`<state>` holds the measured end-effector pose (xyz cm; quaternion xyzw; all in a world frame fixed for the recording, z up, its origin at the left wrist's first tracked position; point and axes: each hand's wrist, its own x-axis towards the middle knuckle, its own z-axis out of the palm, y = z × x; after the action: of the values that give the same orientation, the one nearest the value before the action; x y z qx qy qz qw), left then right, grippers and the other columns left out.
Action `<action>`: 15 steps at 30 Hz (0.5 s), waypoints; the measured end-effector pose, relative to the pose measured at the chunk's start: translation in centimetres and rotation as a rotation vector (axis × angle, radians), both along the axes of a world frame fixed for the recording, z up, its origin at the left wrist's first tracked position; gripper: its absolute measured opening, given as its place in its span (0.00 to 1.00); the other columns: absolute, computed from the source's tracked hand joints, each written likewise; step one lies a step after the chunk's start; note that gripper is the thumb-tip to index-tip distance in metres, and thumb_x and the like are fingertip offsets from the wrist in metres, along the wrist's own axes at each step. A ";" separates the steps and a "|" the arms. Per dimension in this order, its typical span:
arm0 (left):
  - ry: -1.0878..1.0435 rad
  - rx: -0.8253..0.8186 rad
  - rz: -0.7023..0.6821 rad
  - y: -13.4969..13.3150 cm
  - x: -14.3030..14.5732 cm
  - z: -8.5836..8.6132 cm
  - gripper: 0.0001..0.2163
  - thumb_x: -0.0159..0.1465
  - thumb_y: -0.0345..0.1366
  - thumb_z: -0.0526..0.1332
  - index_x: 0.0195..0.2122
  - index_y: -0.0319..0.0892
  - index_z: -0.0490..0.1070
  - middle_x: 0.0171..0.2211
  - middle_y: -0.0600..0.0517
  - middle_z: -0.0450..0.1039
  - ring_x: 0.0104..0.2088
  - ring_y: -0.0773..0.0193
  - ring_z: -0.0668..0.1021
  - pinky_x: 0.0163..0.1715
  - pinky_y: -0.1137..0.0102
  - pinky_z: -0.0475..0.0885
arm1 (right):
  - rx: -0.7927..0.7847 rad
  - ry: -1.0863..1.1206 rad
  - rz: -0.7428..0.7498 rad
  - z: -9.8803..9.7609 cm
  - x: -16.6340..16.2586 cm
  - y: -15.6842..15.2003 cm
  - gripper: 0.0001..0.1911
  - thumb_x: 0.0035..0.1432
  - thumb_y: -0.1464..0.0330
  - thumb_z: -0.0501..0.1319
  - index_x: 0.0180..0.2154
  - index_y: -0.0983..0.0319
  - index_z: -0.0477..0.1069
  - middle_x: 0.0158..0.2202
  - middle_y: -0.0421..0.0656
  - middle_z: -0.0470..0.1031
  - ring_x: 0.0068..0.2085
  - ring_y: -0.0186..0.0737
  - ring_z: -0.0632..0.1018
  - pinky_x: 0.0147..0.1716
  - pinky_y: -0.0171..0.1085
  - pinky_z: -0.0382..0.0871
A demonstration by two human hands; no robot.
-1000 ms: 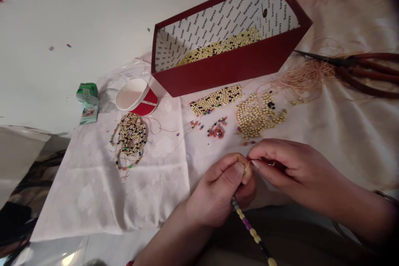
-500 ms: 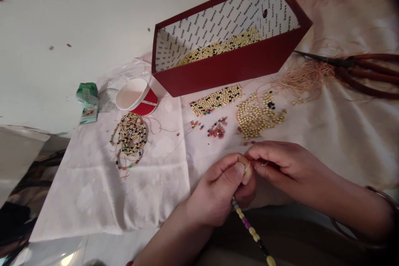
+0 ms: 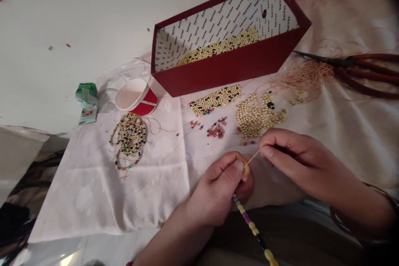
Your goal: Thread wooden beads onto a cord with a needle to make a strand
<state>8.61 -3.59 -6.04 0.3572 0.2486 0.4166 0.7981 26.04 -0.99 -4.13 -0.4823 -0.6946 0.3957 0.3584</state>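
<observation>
My left hand [image 3: 226, 185] is closed, thumb pressed on forefinger, around the upper end of a bead string [image 3: 249, 223] that hangs down past my lap. The string carries yellow, purple, black and grey beads. From between my left thumb and finger a thin thread [image 3: 253, 158] runs taut up to my right hand [image 3: 289, 158], whose thumb and forefinger pinch it. Just beyond my hands lie loose yellow beads [image 3: 254, 116], a small pile of coloured beads [image 3: 216, 129] and a flat patch of beads [image 3: 215, 99].
A dark red box [image 3: 230, 62] holding many beads stands at the back. Scissors [image 3: 352, 62] and tangled thread [image 3: 307, 77] lie right. Left are a paper cup [image 3: 148, 104], a coil of strung beads [image 3: 129, 137] and a green packet [image 3: 87, 102], all on a pale cloth [image 3: 156, 195].
My right hand has moved up and right, away from my left hand, and the thread between them now shows stretched. My left hand has stayed almost still.
</observation>
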 end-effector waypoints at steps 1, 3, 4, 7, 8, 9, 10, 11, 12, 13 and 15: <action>0.028 0.001 0.007 0.0 0.0 -0.1 0.14 0.69 0.41 0.54 0.28 0.40 0.61 0.18 0.59 0.55 0.18 0.73 0.58 0.18 0.76 0.54 | 0.001 -0.005 -0.018 0.0 0.0 0.1 0.12 0.62 0.67 0.54 0.25 0.59 0.65 0.20 0.36 0.64 0.22 0.33 0.66 0.20 0.32 0.59; 0.073 -0.018 0.026 -0.1 -0.1 -0.2 0.14 0.69 0.42 0.54 0.29 0.40 0.62 0.18 0.59 0.56 0.18 0.73 0.58 0.18 0.76 0.53 | -0.003 -0.005 -0.037 -0.1 0.2 0.3 0.13 0.62 0.65 0.55 0.25 0.59 0.66 0.21 0.37 0.65 0.23 0.34 0.67 0.21 0.33 0.61; 0.089 -0.029 0.036 -0.1 -0.1 -0.2 0.14 0.69 0.43 0.55 0.30 0.40 0.62 0.19 0.59 0.57 0.18 0.73 0.58 0.18 0.75 0.52 | -0.002 -0.001 -0.042 -0.1 0.2 0.4 0.13 0.63 0.65 0.55 0.25 0.59 0.66 0.21 0.37 0.65 0.23 0.34 0.67 0.21 0.33 0.61; 0.183 -0.044 0.030 -0.3 0.0 0.0 0.13 0.68 0.44 0.56 0.32 0.40 0.64 0.21 0.58 0.59 0.19 0.73 0.58 0.18 0.75 0.52 | 0.010 0.011 -0.048 0.0 0.3 0.4 0.14 0.63 0.64 0.54 0.25 0.60 0.65 0.20 0.37 0.64 0.23 0.34 0.66 0.21 0.33 0.61; 0.238 -0.032 0.042 -0.3 0.0 0.1 0.12 0.68 0.44 0.56 0.33 0.40 0.65 0.22 0.57 0.60 0.20 0.72 0.59 0.19 0.75 0.53 | 0.020 0.015 -0.044 0.0 0.4 0.4 0.14 0.63 0.64 0.54 0.25 0.60 0.65 0.20 0.37 0.64 0.23 0.34 0.66 0.21 0.33 0.61; 0.304 -0.011 0.079 -0.3 0.1 0.3 0.12 0.68 0.44 0.57 0.35 0.40 0.66 0.23 0.57 0.61 0.22 0.71 0.60 0.20 0.74 0.54 | 0.027 0.017 -0.038 -0.1 0.4 0.4 0.15 0.64 0.64 0.54 0.25 0.60 0.65 0.20 0.37 0.64 0.23 0.34 0.66 0.21 0.33 0.61; 0.375 0.017 0.146 -0.3 0.1 0.6 0.11 0.68 0.43 0.57 0.38 0.40 0.66 0.26 0.56 0.63 0.23 0.71 0.61 0.22 0.74 0.56 | 0.034 0.021 -0.031 -0.1 0.4 0.4 0.15 0.64 0.64 0.54 0.25 0.60 0.65 0.21 0.37 0.64 0.23 0.34 0.67 0.21 0.33 0.61; 0.443 0.051 0.237 -0.4 0.0 1.0 0.10 0.68 0.42 0.57 0.40 0.41 0.67 0.28 0.55 0.65 0.25 0.70 0.62 0.25 0.74 0.59 | 0.032 0.022 -0.024 -0.2 0.4 0.4 0.15 0.64 0.64 0.54 0.25 0.60 0.65 0.21 0.37 0.65 0.23 0.34 0.67 0.21 0.33 0.61; 0.495 0.088 0.334 -0.5 -0.1 1.4 0.09 0.68 0.41 0.57 0.41 0.41 0.68 0.30 0.54 0.66 0.27 0.70 0.63 0.27 0.73 0.60 | 0.023 0.021 -0.018 -0.2 0.4 0.4 0.14 0.64 0.64 0.54 0.25 0.60 0.65 0.21 0.37 0.64 0.23 0.34 0.67 0.22 0.33 0.61; 0.529 0.122 0.414 -0.7 -0.3 1.8 0.08 0.68 0.40 0.58 0.41 0.42 0.69 0.33 0.53 0.67 0.28 0.69 0.64 0.29 0.73 0.62 | 0.011 0.023 -0.016 -0.3 0.4 0.5 0.14 0.64 0.64 0.54 0.26 0.60 0.65 0.21 0.37 0.64 0.24 0.34 0.67 0.22 0.33 0.61; 0.509 0.129 0.431 -1.5 -1.0 2.9 0.07 0.66 0.41 0.60 0.41 0.44 0.71 0.34 0.52 0.68 0.30 0.68 0.65 0.31 0.72 0.64 | -0.019 0.033 -0.011 -0.4 0.5 0.5 0.14 0.65 0.64 0.54 0.26 0.59 0.65 0.22 0.37 0.64 0.24 0.34 0.66 0.22 0.33 0.61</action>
<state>7.63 -5.11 -3.11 0.4390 0.4828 0.4879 0.5798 26.54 -0.48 -4.49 -0.4827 -0.6821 0.4084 0.3674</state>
